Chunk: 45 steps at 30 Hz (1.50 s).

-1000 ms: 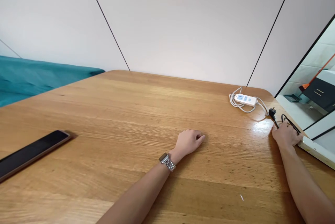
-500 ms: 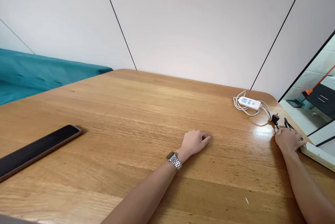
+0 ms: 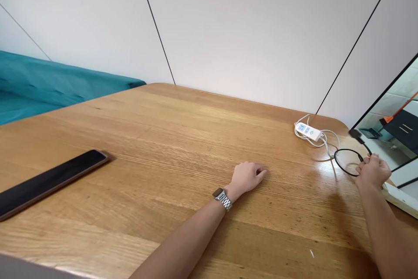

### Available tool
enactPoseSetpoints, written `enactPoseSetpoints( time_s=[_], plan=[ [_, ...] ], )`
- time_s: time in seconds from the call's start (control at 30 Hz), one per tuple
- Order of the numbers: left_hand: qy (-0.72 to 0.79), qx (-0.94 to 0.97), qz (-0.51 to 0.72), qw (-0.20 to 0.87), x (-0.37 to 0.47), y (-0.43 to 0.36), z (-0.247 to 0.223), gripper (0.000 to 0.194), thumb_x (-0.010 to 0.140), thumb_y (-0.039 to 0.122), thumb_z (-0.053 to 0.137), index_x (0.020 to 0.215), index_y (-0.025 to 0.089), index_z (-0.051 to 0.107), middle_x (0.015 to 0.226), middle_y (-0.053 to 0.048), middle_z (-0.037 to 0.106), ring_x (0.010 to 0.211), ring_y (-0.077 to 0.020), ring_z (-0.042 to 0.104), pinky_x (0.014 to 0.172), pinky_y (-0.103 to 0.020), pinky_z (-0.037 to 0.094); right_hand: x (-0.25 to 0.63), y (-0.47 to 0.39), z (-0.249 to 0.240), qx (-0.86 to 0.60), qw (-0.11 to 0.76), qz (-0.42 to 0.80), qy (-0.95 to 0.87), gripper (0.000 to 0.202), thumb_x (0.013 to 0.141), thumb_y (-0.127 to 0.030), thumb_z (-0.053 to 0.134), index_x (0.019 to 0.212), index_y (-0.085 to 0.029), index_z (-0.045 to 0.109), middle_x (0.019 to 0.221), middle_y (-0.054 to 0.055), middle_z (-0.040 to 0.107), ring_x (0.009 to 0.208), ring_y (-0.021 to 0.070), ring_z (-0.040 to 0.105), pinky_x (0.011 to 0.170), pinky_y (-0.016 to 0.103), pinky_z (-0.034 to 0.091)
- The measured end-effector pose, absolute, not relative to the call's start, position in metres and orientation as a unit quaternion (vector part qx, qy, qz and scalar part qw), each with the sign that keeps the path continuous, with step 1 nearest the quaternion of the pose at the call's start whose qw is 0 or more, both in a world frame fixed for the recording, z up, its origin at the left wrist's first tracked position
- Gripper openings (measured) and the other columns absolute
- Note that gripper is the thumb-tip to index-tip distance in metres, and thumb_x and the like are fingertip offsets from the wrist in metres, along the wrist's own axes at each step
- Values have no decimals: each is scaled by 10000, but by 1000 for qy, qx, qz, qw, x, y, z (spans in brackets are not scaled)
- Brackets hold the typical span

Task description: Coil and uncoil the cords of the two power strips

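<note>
My left hand (image 3: 247,176) rests on the wooden table (image 3: 196,139) with its fingers curled under; nothing shows in it. A watch with a metal band (image 3: 224,199) is on that wrist. At the right edge, my right hand (image 3: 373,171) is closed around a black power cord (image 3: 346,150) and holds it above the tabletop. The cord bends in a loop to the left of the hand. Its black plug (image 3: 355,134) sticks up beyond my fingers. A white power strip (image 3: 308,131) with its pale cable lies just left of the loop.
At the left lies a long black flat object (image 3: 52,181). Behind the table stands a white wall (image 3: 244,31), with a teal sofa (image 3: 65,81) at the far left. A pale block-like thing (image 3: 401,200) sits beside my right hand. A mirror (image 3: 396,113) leans at the right.
My right hand has lifted the black cord off the table, raising its plug and loop. My left hand stays in place on the table; the view has shifted slightly.
</note>
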State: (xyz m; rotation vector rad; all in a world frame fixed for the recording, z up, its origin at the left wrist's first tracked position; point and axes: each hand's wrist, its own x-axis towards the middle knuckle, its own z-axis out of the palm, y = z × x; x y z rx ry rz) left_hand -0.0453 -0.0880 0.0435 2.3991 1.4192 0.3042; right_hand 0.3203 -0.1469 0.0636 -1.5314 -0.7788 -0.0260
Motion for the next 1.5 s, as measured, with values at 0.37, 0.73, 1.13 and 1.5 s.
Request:
enactPoseSetpoints(
  time_s=[0.37,0.73,1.13,1.5],
  plan=[
    [495,844,118,166,-45,-88,40,351,879,395,461,649,202,642,674,-46,674,661,-184,615,545,-275,239,248,-64,13,-691,358,-125,-615,476,910,-516,380,590,-208,552,618,61,570,627,200,499,575,309,324],
    [497,843,117,170,-46,-89,40,357,882,403,461,658,206,658,666,-46,669,655,-182,616,551,-275,268,258,-44,16,-813,151,-144,-544,393,954,-400,406,1066,-212,733,1248,147,576,1035,313,520,870,452,386],
    [500,835,132,189,-45,-89,41,354,876,390,467,613,197,604,609,-28,608,611,-165,563,549,-276,260,276,-29,59,-752,422,36,-505,389,841,-487,521,644,-182,661,546,27,569,585,197,534,570,302,373],
    [414,752,330,394,-23,-80,41,396,855,443,471,578,161,497,534,47,377,536,-93,359,542,-240,298,263,-55,114,-538,689,266,-407,497,741,-643,636,598,-182,519,423,-113,269,350,33,183,334,174,132]
  ],
)
